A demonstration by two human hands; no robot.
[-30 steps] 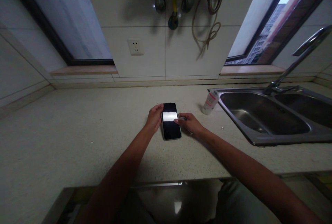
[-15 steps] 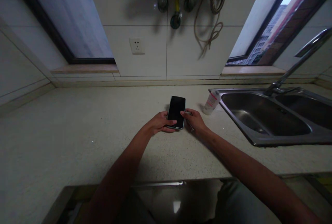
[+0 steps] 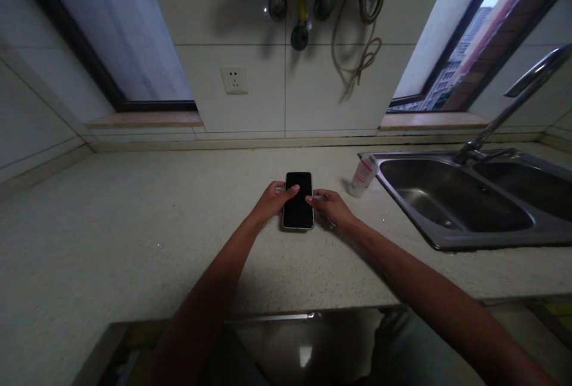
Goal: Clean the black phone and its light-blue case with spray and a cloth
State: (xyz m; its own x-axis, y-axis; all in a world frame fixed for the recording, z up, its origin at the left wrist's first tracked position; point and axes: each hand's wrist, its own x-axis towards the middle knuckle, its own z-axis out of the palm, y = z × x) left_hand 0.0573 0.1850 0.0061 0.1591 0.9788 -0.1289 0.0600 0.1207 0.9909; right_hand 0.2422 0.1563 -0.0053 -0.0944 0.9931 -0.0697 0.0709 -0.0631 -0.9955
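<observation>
A black phone [image 3: 298, 202] with a dark screen lies flat on the speckled countertop [image 3: 134, 219], straight ahead of me. My left hand [image 3: 269, 201] holds its left edge, with one finger stretched across the upper part of the screen. My right hand [image 3: 331, 208] is curled at the phone's right edge, fingertips touching it. A small pale thing shows under those fingers; I cannot make out what it is.
A white tube with red print [image 3: 363, 175] stands beside a steel double sink [image 3: 451, 237] at the right, with a tap [image 3: 513, 103] over it. A wall socket [image 3: 233, 80] and hanging hoses [image 3: 357, 22] are on the tiled wall behind. The counter's front edge [image 3: 268, 314] is near me.
A second ago the phone lay flat with a bright band on its screen. My hands then lifted and tilted it, and now it lies flat again with the screen dark.
</observation>
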